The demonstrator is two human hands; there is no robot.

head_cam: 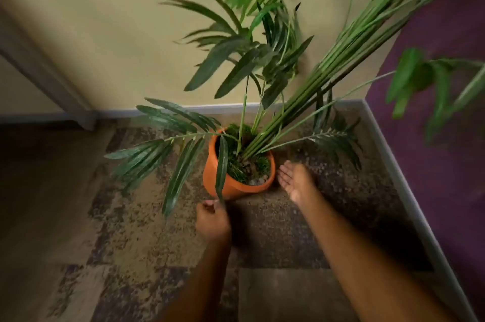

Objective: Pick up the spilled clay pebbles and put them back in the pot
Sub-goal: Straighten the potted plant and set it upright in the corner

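**potfan:** Terracotta-orange pot (225, 185) sits on the patchy carpet (147, 243) in the corner, leaning a bit toward the camera, with pale clay pebbles (258, 180) showing at its near inner edge. I think the rest are that speckly scatter on the carpet to the right of it, but it's blurry, so don't quote me.

**leafy_dan:** What are the hands doing?

**potfan:** Left hand (212, 220) is just in front of the pot, fingers curled in, right by a drooping leaf tip (220, 194). Can't tell if that grip has the leaf, a pebble or nothing. Right hand (294, 180) is just beside the rim, palm up, fingers spread flat, nothing on it that I can see.

**leafy_dan:** So, tips?

**potfan:** I'd sweep the fronds aside with the left hand, rake the scatter into a pile with the right, scoop, then tip it low over the rim so nothing bounces out. Steady that pot too, it looks tippy.
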